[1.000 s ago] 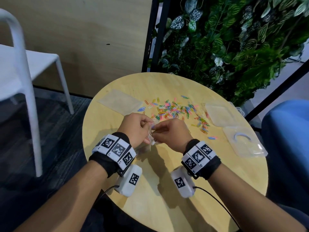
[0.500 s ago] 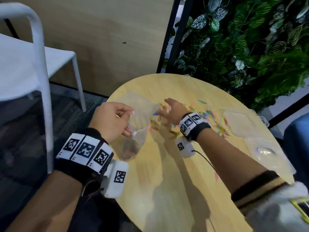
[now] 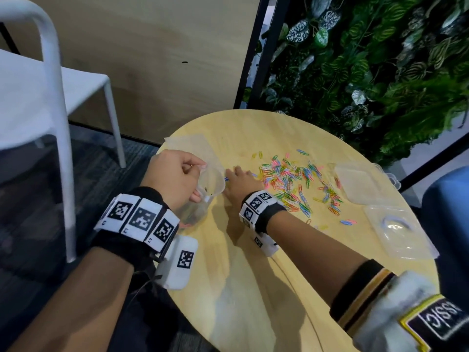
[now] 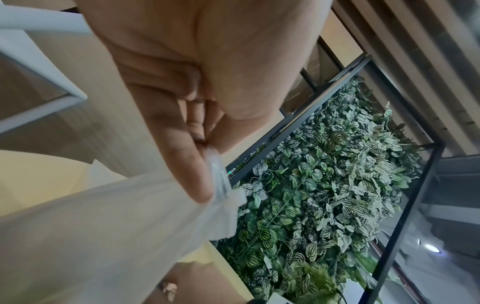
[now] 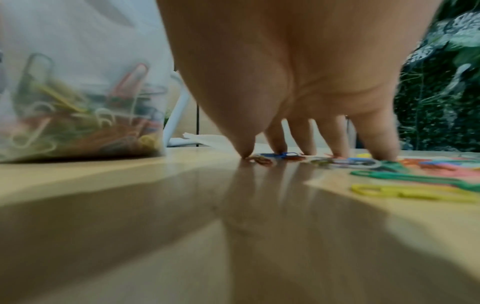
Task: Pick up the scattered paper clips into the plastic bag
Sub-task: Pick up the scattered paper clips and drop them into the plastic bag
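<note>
- Round pale-wood tabletop (image 3: 253,262) fills the head view, with a leafy green plant wall (image 3: 380,72) behind it and a white chair (image 3: 50,97) off to one side.
- Head view: the left hand (image 3: 175,179) is held at the tabletop's edge, fingers curled, pinching the rim of the plastic bag (image 3: 203,196); the bag hangs open-mouthed below the hand, with a few clips dimly visible inside.
- Head view: the right hand (image 3: 241,181) lies low on the tabletop just beside the bag, fingers spread toward the near end of the scattered paper clips (image 3: 294,179). The clips, in many colours, run across the middle of the tabletop.
- Head view: two clear plastic boxes (image 3: 396,229) sit past the clips at the far side.
- Left wrist view: thumb and fingers (image 4: 192,164) are pressed together on the bag's top strip; the clear film drops away below them.
- Right wrist view: right hand fingertips (image 5: 384,148) and thumb touch down on the tabletop among the clips, fingers straight and apart, nothing gripped. A green clip (image 5: 415,179) and a yellow clip (image 5: 410,192) lie nearer the camera.
- Right wrist view: the bag stands on the tabletop close beside the thumb, its bottom packed with coloured clips.
</note>
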A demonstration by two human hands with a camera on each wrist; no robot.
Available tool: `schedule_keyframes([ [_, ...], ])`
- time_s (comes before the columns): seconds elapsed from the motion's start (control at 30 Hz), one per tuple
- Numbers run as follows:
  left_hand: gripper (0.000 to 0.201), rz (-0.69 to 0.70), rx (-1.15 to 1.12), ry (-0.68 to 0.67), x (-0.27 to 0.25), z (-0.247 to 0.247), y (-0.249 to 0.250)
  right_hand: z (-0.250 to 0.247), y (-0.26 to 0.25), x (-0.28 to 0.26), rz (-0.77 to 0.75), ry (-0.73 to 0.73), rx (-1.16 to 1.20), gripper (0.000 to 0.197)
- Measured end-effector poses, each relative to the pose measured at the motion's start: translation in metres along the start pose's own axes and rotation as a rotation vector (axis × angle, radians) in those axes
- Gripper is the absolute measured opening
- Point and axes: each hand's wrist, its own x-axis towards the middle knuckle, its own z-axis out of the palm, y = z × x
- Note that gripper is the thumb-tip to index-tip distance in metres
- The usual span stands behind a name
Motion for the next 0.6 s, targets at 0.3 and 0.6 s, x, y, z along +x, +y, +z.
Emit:
schedule_keyframes([
  [0.3, 0.017, -0.002, -0.01, 0.005, -0.004, -0.005, -0.001, -0.011, 0.033, -0.027, 0.06, -0.01, -0.205, 0.03],
  [0.6, 0.015, 0.004, -0.002, -0.045, -0.004, 0.011, 0.003, -0.029, 0.074, -0.046, 0.147, -0.058, -0.158, 0.026],
])
